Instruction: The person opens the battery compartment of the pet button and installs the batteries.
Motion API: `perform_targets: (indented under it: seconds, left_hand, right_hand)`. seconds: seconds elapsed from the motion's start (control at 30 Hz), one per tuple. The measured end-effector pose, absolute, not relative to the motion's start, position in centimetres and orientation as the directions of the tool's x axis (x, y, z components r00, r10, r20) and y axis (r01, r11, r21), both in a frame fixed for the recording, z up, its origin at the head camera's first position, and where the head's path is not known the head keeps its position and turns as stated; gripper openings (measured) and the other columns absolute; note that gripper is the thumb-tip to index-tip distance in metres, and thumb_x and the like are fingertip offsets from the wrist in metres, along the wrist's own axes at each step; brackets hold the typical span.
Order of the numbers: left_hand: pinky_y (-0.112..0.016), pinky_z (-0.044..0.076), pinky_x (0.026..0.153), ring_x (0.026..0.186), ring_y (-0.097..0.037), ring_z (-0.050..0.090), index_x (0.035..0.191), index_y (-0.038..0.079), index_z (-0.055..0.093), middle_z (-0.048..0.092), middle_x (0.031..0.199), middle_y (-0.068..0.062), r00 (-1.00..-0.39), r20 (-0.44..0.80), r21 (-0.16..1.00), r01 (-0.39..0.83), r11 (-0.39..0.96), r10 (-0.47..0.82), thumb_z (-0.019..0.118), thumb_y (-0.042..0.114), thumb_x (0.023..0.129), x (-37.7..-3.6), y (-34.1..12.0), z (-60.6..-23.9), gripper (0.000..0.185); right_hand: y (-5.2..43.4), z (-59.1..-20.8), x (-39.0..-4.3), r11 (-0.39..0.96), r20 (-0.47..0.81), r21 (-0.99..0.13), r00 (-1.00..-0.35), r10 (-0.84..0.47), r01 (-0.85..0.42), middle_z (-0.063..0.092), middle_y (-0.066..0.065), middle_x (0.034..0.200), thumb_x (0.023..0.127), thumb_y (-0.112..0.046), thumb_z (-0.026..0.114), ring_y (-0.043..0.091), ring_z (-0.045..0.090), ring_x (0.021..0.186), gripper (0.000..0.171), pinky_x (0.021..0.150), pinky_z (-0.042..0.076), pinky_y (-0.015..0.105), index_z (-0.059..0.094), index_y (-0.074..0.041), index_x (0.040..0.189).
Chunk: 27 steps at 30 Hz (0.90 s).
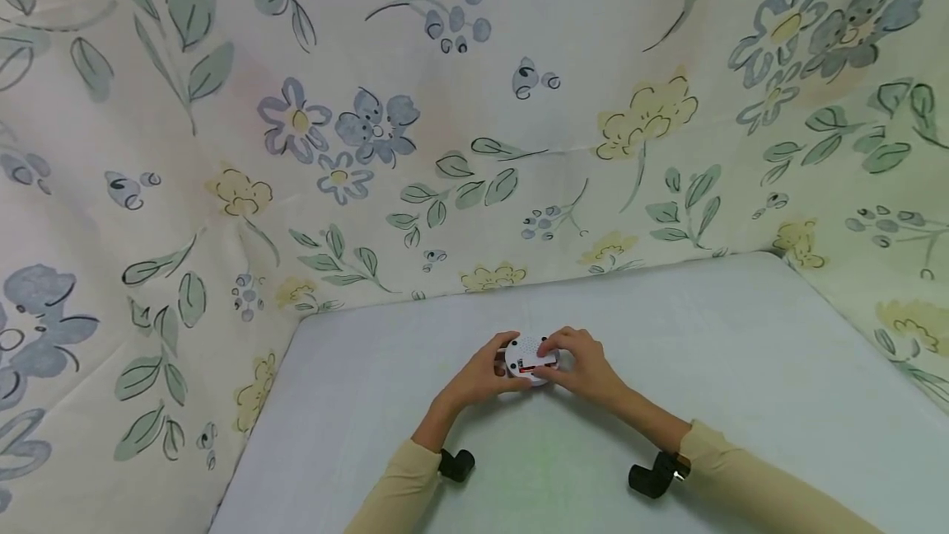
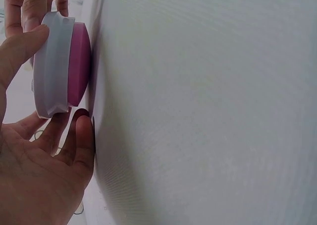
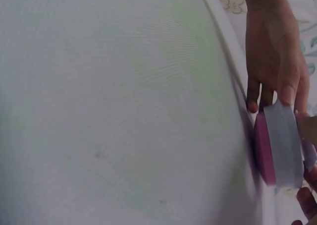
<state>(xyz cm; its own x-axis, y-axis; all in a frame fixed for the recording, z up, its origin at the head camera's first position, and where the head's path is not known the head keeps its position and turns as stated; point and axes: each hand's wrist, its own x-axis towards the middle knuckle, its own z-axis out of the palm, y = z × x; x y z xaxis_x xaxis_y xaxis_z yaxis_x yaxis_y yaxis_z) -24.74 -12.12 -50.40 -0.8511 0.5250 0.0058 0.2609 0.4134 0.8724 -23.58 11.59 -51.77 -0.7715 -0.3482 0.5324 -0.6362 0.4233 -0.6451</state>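
Note:
A round white device [image 1: 523, 348] lies pink side down at the middle of the table, with small holes and dark round feet on its upper face. An uncovered slot [image 1: 528, 367] in that face shows red and dark parts inside. My left hand [image 1: 480, 372] grips its rim between thumb and fingers from the left. From the right, my right hand [image 1: 587, 365] pinches a small white cover [image 1: 547, 358] over the slot's edge. Both wrist views show the pink base [image 2: 79, 66] close to the tabletop; whether it touches is hard to tell.
A white cloth-covered table [image 1: 356, 402] extends around the hands. Floral curtain [image 1: 445, 213] hangs behind its back edge and along both sides. Black wrist cameras [image 1: 652, 476] sit on both forearms, low over the table.

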Motion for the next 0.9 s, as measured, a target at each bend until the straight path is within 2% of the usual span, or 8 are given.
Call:
perform_targets:
  seconds: [0.27,0.5,0.9]
  left_hand:
    - [-0.030,0.049,0.086,0.111,-0.018,0.058,0.153,0.007,0.039,0.055,0.133,-0.005,-0.852,0.010,0.862,0.272,0.428,0.523,0.082,0.020,0.089,-24.62,-12.02,-50.19,0.077]
    - [-0.042,0.050,0.091,0.116,-0.023,0.057,0.152,0.008,0.040,0.053,0.139,-0.006,-0.852,0.024,0.864,0.280,0.418,0.522,0.083,0.016,0.088,-24.47,-11.96,-50.04,0.078]
    - [-0.040,0.050,0.092,0.118,-0.022,0.057,0.154,0.008,0.039,0.053,0.138,-0.006,-0.851,0.013,0.862,0.276,0.425,0.525,0.082,0.019,0.089,-24.51,-11.96,-50.09,0.079]
  right_hand:
    - [11.15,-51.70,-23.35,0.454,0.534,-0.639,-0.783,-0.320,-0.621,0.066,-0.008,0.101,0.077,-0.020,0.091,0.021,0.051,0.092,0.027,0.076,0.033,0.050,0.072,-0.019,0.096]
    - [11.16,-51.62,-23.14,0.479,0.501,-0.638,-0.798,-0.336,-0.603,0.065,-0.007,0.104,0.079,-0.021,0.090,0.022,0.049,0.095,0.024,0.077,0.032,0.051,0.072,-0.021,0.095]
    - [11.64,-51.49,-22.79,0.441,0.509,-0.628,-0.767,-0.390,-0.641,0.064,-0.010,0.106,0.083,-0.020,0.087,0.018,0.049,0.098,0.018,0.078,0.031,0.047,0.076,-0.024,0.098]
